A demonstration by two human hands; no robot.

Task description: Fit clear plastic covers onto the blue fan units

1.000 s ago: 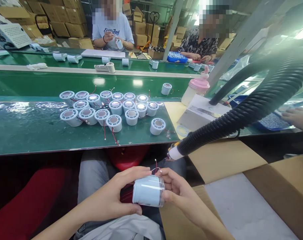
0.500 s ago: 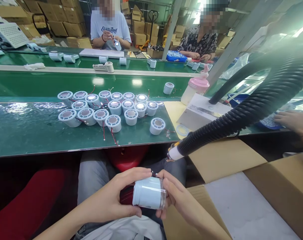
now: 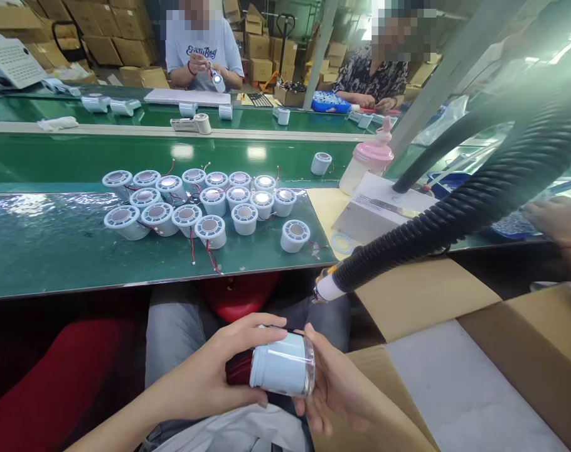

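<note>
In the head view, a light blue cylindrical housing (image 3: 280, 364) with a clear transparent end (image 3: 309, 367) lies sideways over my lap. My left hand (image 3: 224, 361) grips it, fingers across the top and thumb below. Cupped around the clear end is my right hand (image 3: 335, 383), its lower fingers somewhat spread beneath. A dark strip, perhaps a wire, shows along the housing's upper side; its detail is hidden by my fingers. On the bench beyond stand several pale blue round cups (image 3: 211, 231) with slotted rims and red wires, one cup (image 3: 295, 236) apart from the group.
A black corrugated hose (image 3: 408, 235) with a white nozzle slants in from the right. Behind it are a white box (image 3: 379, 210) and a pink-topped bottle (image 3: 373, 157). An open carton (image 3: 426, 295) stands at right. Two people work across the green bench (image 3: 54, 251); another hand (image 3: 556, 220) shows at right.
My right hand has shifted from pinching near the housing's upper edge to cupping its clear end, fingers looser. My left hand keeps its grip. The view has shifted slightly.
</note>
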